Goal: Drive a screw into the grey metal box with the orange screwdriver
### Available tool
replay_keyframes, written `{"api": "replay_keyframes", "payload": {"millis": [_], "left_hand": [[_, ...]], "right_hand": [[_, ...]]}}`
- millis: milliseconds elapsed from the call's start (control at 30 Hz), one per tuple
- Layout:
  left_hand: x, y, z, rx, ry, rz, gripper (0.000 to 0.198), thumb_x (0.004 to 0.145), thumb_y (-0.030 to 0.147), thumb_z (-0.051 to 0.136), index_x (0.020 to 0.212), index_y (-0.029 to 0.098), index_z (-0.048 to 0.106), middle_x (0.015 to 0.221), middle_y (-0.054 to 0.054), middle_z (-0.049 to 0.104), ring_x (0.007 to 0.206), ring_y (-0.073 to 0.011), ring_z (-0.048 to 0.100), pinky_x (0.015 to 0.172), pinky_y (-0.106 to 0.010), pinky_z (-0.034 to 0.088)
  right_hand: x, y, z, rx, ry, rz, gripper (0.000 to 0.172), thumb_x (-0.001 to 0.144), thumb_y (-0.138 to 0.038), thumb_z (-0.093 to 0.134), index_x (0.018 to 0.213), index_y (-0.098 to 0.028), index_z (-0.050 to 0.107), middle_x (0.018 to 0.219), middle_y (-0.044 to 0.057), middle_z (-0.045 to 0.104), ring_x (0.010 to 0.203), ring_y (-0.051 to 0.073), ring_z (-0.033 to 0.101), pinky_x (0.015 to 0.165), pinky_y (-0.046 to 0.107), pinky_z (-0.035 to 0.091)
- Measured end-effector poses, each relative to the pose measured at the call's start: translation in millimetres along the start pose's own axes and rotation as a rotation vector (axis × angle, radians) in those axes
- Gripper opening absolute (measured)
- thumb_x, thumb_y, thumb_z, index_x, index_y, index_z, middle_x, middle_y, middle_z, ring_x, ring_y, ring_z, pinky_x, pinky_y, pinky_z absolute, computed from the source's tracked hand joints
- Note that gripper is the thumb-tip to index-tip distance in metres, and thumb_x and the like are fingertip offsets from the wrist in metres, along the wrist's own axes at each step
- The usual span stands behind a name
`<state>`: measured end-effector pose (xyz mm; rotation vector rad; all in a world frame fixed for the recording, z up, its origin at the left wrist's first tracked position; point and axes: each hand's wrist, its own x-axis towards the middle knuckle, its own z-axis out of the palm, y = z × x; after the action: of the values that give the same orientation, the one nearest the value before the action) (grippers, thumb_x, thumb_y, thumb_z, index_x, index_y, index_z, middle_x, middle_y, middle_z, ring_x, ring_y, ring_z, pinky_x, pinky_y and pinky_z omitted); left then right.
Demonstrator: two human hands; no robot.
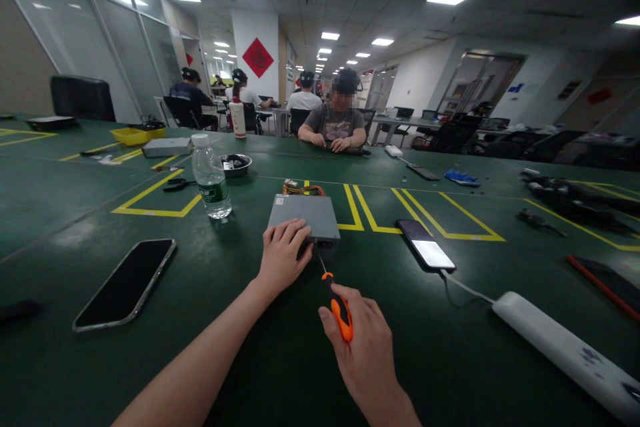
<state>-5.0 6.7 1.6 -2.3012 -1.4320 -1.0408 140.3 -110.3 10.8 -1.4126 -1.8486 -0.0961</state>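
Note:
A grey metal computer power supply lies on the green table in front of me, its bundle of coloured wires at the far side. My left hand grips its near left corner, fingers over the top and thumb by the front face. An orange and black screwdriver is held by the handle in my right hand. Its thin shaft points up at the socket side of the power supply, and the tip reaches the lower edge there. Whether it sits in a screw is too small to tell.
A water bottle and a dark phone stand and lie to the left. Behind the bottle is a metal bowl. On the right are a lit phone with a cable and a white power strip. A person sits opposite.

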Motion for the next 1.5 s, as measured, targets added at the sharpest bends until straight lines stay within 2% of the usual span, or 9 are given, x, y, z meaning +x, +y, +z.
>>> {"api": "replay_keyframes", "payload": {"millis": [233, 367, 500, 567, 767, 867, 1067, 1300, 1500], "left_hand": [[-0.3, -0.7, -2.1, -0.014, 0.005, 0.006, 0.025, 0.084, 0.029, 0.049, 0.108, 0.026, 0.055, 0.121, -0.004, 0.057, 0.114, -0.0226, 0.047, 0.092, -0.042, 0.030], [-0.7, -1.0, -1.4, -0.021, 0.007, 0.001, 0.025, 0.084, 0.029, 0.049, 0.109, 0.026, 0.055, 0.121, -0.004, 0.057, 0.114, -0.0226, 0.047, 0.093, -0.042, 0.030], [-1.0, -1.0, -1.7, -0.020, 0.013, 0.005, 0.026, 0.083, 0.028, 0.050, 0.108, 0.026, 0.056, 0.121, -0.004, 0.057, 0.114, -0.0226, 0.047, 0.092, -0.041, 0.030], [-0.8, -0.6, -2.5, -0.017, 0.012, 0.006, 0.025, 0.084, 0.028, 0.050, 0.108, 0.026, 0.056, 0.120, -0.004, 0.057, 0.114, -0.0224, 0.047, 0.092, -0.041, 0.031], [-0.3, 0.5, -2.5, -0.011, 0.008, -0.005, 0.024, 0.085, 0.030, 0.048, 0.107, 0.025, 0.055, 0.120, -0.004, 0.058, 0.114, -0.0224, 0.047, 0.092, -0.041, 0.030], [-0.4, 0.8, -1.3, -0.014, 0.016, -0.004, 0.024, 0.084, 0.029, 0.049, 0.108, 0.026, 0.055, 0.120, -0.004, 0.058, 0.114, -0.0227, 0.047, 0.092, -0.042, 0.030], [-0.4, 0.8, -0.3, -0.003, 0.031, -0.003, 0.024, 0.083, 0.029, 0.051, 0.107, 0.026, 0.055, 0.119, -0.004, 0.058, 0.113, -0.0228, 0.048, 0.090, -0.042, 0.031], [-0.3, -0.1, 0.4, -0.001, 0.014, -0.003, 0.024, 0.085, 0.030, 0.049, 0.107, 0.026, 0.054, 0.120, -0.004, 0.058, 0.115, -0.0230, 0.046, 0.092, -0.042, 0.029], [0.3, 0.6, -1.0, 0.000, 0.017, -0.001, 0.023, 0.084, 0.030, 0.049, 0.107, 0.026, 0.054, 0.120, -0.004, 0.058, 0.115, -0.0225, 0.046, 0.092, -0.041, 0.029]], "right_hand": [[-2.2, -14.2, 8.6, -0.052, 0.052, -0.047, 0.018, 0.083, -0.016, 0.038, 0.085, -0.021, 0.056, 0.072, 0.003, 0.051, 0.062, 0.015, 0.052, 0.053, 0.027, 0.041], [-4.2, -12.9, 7.9, 0.011, 0.024, -0.011, 0.011, 0.084, -0.028, 0.047, 0.084, -0.021, 0.056, 0.076, 0.003, 0.051, 0.066, 0.016, 0.053, 0.056, 0.028, 0.044], [-6.4, -8.0, 8.5, 0.123, 0.007, 0.161, 0.029, 0.085, -0.042, 0.048, 0.104, -0.020, 0.048, 0.079, 0.002, 0.058, 0.067, 0.016, 0.058, 0.057, 0.027, 0.047], [-7.8, -5.9, 9.3, 0.157, -0.014, 0.215, 0.025, 0.088, -0.038, 0.045, 0.104, -0.019, 0.047, 0.074, 0.001, 0.057, 0.060, 0.015, 0.057, 0.054, 0.026, 0.047], [-6.6, -5.8, 7.8, 0.076, 0.024, 0.011, 0.020, 0.082, -0.016, 0.041, 0.094, -0.021, 0.056, 0.079, 0.003, 0.053, 0.067, 0.015, 0.056, 0.058, 0.028, 0.047], [-5.1, -8.1, 5.8, 0.083, 0.010, 0.030, 0.014, 0.083, -0.025, 0.046, 0.093, -0.022, 0.055, 0.080, 0.003, 0.054, 0.069, 0.017, 0.056, 0.060, 0.029, 0.047], [-8.9, -8.1, 7.0, 0.210, -0.096, 0.266, 0.030, 0.089, -0.039, 0.041, 0.111, -0.019, 0.044, 0.075, 0.001, 0.059, 0.061, 0.015, 0.059, 0.053, 0.026, 0.047], [-9.8, -1.9, 10.3, 0.094, -0.048, 0.092, 0.021, 0.085, -0.022, 0.040, 0.102, -0.023, 0.053, 0.087, 0.005, 0.055, 0.076, 0.018, 0.058, 0.064, 0.033, 0.048], [-10.5, -4.1, 7.9, 0.147, -0.061, 0.249, 0.036, 0.087, -0.043, 0.044, 0.115, -0.020, 0.042, 0.085, 0.004, 0.059, 0.074, 0.019, 0.060, 0.063, 0.032, 0.050]]}}
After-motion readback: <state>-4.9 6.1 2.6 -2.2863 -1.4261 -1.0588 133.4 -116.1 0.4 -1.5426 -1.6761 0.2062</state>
